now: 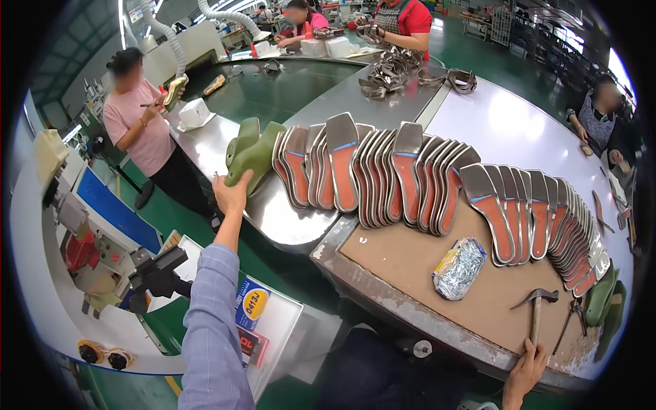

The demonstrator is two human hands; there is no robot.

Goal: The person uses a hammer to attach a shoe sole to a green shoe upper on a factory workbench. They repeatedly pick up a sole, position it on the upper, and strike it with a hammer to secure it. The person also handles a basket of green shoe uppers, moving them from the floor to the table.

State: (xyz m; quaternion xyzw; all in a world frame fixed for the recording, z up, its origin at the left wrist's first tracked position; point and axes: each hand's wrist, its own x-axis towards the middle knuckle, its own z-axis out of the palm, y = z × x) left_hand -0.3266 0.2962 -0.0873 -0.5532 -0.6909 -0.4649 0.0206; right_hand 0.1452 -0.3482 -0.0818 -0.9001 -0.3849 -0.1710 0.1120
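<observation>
At the left end of the table, my left hand [233,194] grips the lower end of a green shoe last [254,158], with another green last [244,131] right behind it. Beside them begins a long curved row of overlapping insoles [344,179], brown and orange with silvery edges. My right hand [526,369], at the table's near right edge, is closed round the wooden handle of a hammer [536,316], whose head rests on the brown board [389,263]. Pincers [578,311] lie just right of the hammer. A pack of nails [459,268] in clear wrap lies between the hands.
More green lasts [601,301] stand at the far right edge. Dark straps [391,72] are heaped at the back. People work around the table, one in pink [140,113] at left. Below my left arm, a white tray [280,328] holds small boxes.
</observation>
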